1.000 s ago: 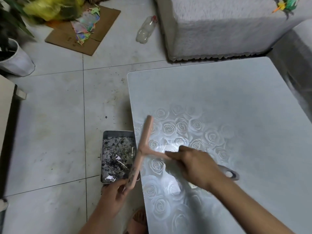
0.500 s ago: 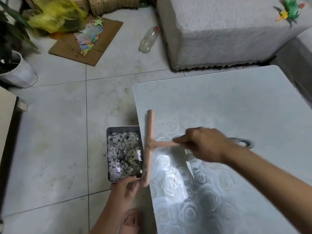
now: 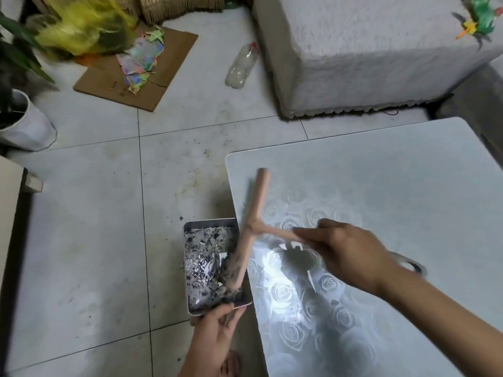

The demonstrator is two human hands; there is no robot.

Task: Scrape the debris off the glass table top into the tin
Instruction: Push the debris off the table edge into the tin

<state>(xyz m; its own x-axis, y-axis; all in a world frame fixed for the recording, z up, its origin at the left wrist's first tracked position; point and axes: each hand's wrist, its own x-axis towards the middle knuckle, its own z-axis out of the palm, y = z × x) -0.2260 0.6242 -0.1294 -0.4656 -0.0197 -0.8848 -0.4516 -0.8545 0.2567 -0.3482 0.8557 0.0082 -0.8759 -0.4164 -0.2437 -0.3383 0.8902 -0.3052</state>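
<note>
Both hands are busy and apart: the right hand is curled round the handle of a pink T-shaped scraper, while the left hand grips the near end of the tin, thumb on its rim. The tin sits just against the left edge of the glass table top, and the scraper's blade lies slantwise across that edge, far end over the glass, near end down in the tin among dark and silvery debris. A rose pattern shows in the glass and catches the light. Below is a pale tiled floor with dark specks near the tin. Farther off lie a flattened cardboard sheet bearing coloured paper scraps, an empty plastic bottle, a white plant pot and a large white fuzzy-covered block.
</note>
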